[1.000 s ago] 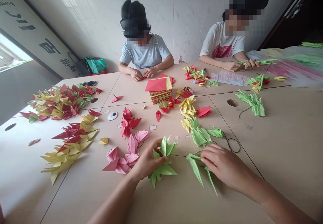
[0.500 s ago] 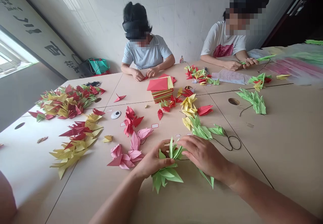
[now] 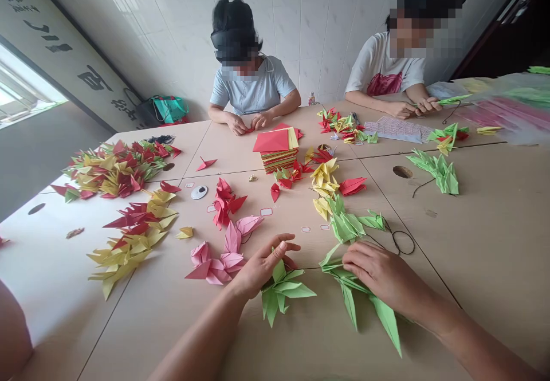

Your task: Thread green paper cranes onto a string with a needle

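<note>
White tiled walls behind, and a big pale wood-look bench (image 3: 494, 243) made of several tops pushed together, with round cable holes in it. Folded paper cranes are scattered all over it, all sharp points and crisp creases.

Left hand (image 3: 262, 263) lies palm down on a bunch of light green cranes (image 3: 281, 292), fingers loosely spread and only half curled, thumb sticking out, so it's pressing on them more than gripping. Right hand (image 3: 380, 275) lies flat over a second green bunch (image 3: 365, 301), fingers extended and a bit apart, with long pointed wings poking out from underneath toward the near edge. The two bunches sit just beside each other, near the front middle of the bench.

Around them: pink cranes (image 3: 221, 258) right next to the left hand, a red cluster (image 3: 226, 200) behind those, a yellow and red heap (image 3: 133, 235) further left, and a bigger mixed pile (image 3: 114, 169) at the far left. More green ones (image 3: 348, 223) and yellow ones (image 3: 324, 180) sit just past the right hand, with a thin black cord loop (image 3: 401, 240) lying next to them. A stack of square coloured paper (image 3: 277, 149) is in the middle, flat and neat.

Two other people sit across the bench, both with their hands on small paper pieces.
</note>
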{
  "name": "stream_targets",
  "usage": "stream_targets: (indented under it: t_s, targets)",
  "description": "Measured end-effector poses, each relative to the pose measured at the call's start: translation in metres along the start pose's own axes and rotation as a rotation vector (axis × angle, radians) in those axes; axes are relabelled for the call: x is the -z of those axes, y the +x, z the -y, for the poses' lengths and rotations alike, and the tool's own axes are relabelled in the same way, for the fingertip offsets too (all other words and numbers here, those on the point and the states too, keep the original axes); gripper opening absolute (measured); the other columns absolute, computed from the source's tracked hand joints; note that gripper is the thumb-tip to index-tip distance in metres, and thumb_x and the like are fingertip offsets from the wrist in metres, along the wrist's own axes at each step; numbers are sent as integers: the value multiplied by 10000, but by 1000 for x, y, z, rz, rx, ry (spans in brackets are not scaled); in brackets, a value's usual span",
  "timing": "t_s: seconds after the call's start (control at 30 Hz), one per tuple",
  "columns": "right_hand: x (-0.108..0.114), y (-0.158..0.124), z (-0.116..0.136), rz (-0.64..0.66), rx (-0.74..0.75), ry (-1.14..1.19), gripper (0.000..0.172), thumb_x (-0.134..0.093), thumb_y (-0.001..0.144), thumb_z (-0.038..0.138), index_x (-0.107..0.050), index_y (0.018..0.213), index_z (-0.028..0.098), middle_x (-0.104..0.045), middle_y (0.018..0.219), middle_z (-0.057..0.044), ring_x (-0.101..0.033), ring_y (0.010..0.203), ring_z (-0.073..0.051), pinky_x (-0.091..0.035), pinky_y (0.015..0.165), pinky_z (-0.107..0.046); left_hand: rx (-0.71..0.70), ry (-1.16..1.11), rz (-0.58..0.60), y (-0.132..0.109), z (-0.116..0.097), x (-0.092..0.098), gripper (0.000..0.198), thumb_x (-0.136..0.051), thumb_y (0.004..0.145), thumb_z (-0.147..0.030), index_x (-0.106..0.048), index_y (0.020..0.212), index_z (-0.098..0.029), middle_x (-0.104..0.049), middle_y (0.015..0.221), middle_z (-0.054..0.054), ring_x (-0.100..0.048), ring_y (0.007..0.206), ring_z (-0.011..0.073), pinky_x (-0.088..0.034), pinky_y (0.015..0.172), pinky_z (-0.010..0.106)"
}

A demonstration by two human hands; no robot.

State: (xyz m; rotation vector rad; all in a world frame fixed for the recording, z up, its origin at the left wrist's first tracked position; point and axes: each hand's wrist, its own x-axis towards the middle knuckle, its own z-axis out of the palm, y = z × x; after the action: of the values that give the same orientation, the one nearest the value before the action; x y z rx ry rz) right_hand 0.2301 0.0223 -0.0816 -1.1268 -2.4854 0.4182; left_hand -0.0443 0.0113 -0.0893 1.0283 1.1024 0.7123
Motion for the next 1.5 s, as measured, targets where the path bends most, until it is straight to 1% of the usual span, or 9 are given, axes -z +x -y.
stream_targets:
  t_s: [0.17,0.3,0.4,0.57,0.8,0.97,1.1,1.37,1.5]
  targets:
    - [0,16,28,-15,109,-9,150,-597,865,99,-644,955,210,-659,975,-55,-615,933,-223,-512,789,-354,32,-17,-5,0,0,-4,505,-434,911,-603,-558,1262,-262,-629,1243,90,-638,898,213,-481,810,359]
    - [-22,41,50,24,276,-16,107,-590,870,111,-660,877,191,-682,888,-44,-613,878,-212,-508,762,-344,53,-70,0,-2,-2,-5,540,-409,914,-617,-548,1268,-235,-611,1257,104,-635,917,223,-479,798,357]
    - [-36,49,51,-6,338,-15,181,-528,878,77,-670,835,182,-687,800,-43,-605,819,-199,-495,726,-325,60,-143,25,-1,0,-5,573,-397,912,-628,-528,1291,-218,-586,1286,130,-636,897,222,-479,793,366]
    - [-27,45,40,-85,200,54,255,-495,757,-39,-620,715,180,-639,694,-24,-554,695,-177,-434,608,-280,53,-296,114,2,2,-2,668,-388,875,-693,-478,1323,-207,-561,1301,169,-633,987,273,-477,844,419]
    - [-11,39,33,-134,9,141,152,-569,873,89,-635,779,188,-660,729,-24,-610,735,-185,-490,634,-283,48,-406,184,-1,-2,6,791,-501,737,-788,-544,1277,-212,-639,1109,135,-634,937,273,-532,743,410]
    - [-10,38,32,-123,-39,162,143,-590,862,88,-644,800,205,-681,755,-14,-631,750,-186,-516,660,-301,19,-416,51,0,-4,7,462,-735,752,-520,-678,1049,-170,-642,892,58,-609,759,145,-496,643,245]
    - [-10,34,31,-120,-33,156,155,-574,870,102,-625,765,203,-677,732,-15,-625,729,-184,-505,630,-292,4,-401,-102,5,-4,9,302,-766,755,-410,-678,824,-130,-624,763,35,-568,682,102,-473,646,217]
    - [-8,20,20,-124,-66,123,189,-525,898,138,-614,747,210,-673,741,-18,-612,731,-185,-510,642,-305,-133,-226,-322,6,-3,17,285,-756,721,-370,-647,884,-163,-651,817,26,-572,719,128,-447,654,243]
    - [-12,20,27,-164,-21,81,203,-511,920,156,-631,765,207,-652,739,-29,-607,734,-186,-507,640,-302,-205,-78,-384,3,-4,11,400,-733,721,-290,-600,1090,-216,-608,808,-17,-516,649,110,-424,624,246]
